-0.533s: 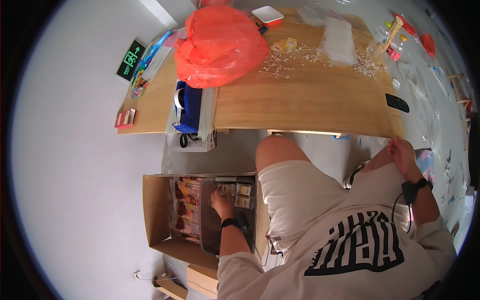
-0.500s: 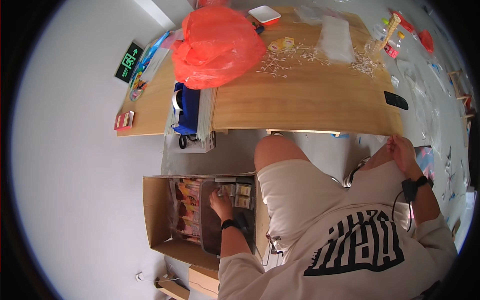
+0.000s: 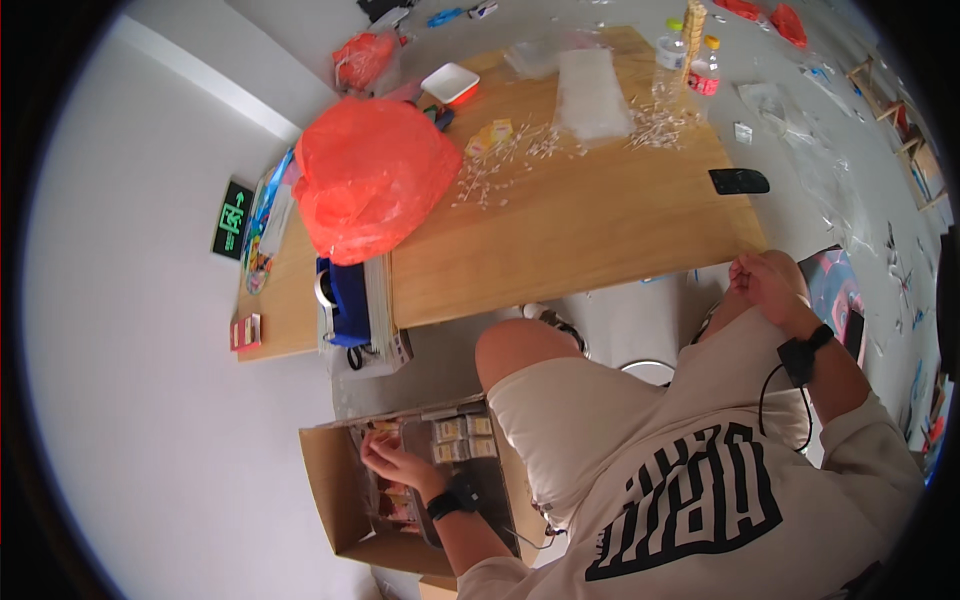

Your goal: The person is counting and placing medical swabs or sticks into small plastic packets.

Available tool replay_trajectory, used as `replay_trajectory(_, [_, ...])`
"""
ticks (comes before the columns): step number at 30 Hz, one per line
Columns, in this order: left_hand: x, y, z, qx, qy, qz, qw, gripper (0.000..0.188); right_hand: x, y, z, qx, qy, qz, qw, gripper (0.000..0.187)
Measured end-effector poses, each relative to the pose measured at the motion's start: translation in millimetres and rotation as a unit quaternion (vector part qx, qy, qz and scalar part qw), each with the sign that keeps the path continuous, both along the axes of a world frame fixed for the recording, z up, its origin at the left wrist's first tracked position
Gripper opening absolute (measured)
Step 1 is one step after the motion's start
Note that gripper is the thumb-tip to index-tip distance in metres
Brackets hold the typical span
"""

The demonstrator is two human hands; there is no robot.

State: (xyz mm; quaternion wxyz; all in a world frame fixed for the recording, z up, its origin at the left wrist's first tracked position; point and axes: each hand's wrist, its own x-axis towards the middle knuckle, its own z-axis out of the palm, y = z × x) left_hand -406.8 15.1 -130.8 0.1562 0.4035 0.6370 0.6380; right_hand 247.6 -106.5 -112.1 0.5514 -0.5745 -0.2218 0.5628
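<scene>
My left hand [image 3: 395, 462] hovers over the cardboard box [image 3: 328, 490] beside my left leg. Its fingers are loosely bent and slightly apart, and no item shows in them. Under and beside it lie colourful pink-and-red packages [image 3: 397, 505], partly hidden by the hand. Several small clear packs with pale yellow labels [image 3: 451, 440] sit in rows in a dark tray at the box's far right. Above my right knee, near the table's corner, is my right hand [image 3: 765, 285]. Its fingers are curled together; whatever they hold, if anything, is hidden.
A wooden table [image 3: 560, 250] stands ahead, bearing a red plastic bag [image 3: 375, 175], scattered cotton swabs [image 3: 500, 180], clear plastic bags [image 3: 592, 95] and a black flat object [image 3: 739, 181]. A blue tape dispenser [image 3: 349, 305] stands at its near left. Bottles [image 3: 705, 68] are at the far right.
My left hand has lifted off the small labelled packs and moved left, over the colourful packages. More of the labelled packs now show. The view has shifted; my right hand stays by the knee.
</scene>
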Motion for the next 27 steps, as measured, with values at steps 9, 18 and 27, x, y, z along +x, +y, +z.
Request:
replay_trajectory(9, [106.0,126.6,144.9,0.089,-0.005,-0.188,0.978,0.028,1.1,1.9,-6.1,0.019,0.068,-0.029,0.997,0.026])
replay_trajectory(18, [279.8,144.0,89.7,-0.174,0.085,-0.619,0.761,0.032,13.0,-4.0,-21.8,0.068,0.127,-0.041,0.989,0.027])
replay_trajectory(27, [425.0,145.2,12.2,-0.101,0.234,-0.601,0.757,0.025,19.5,-8.5,-15.4,0.074,0.203,-0.021,0.976,0.027])
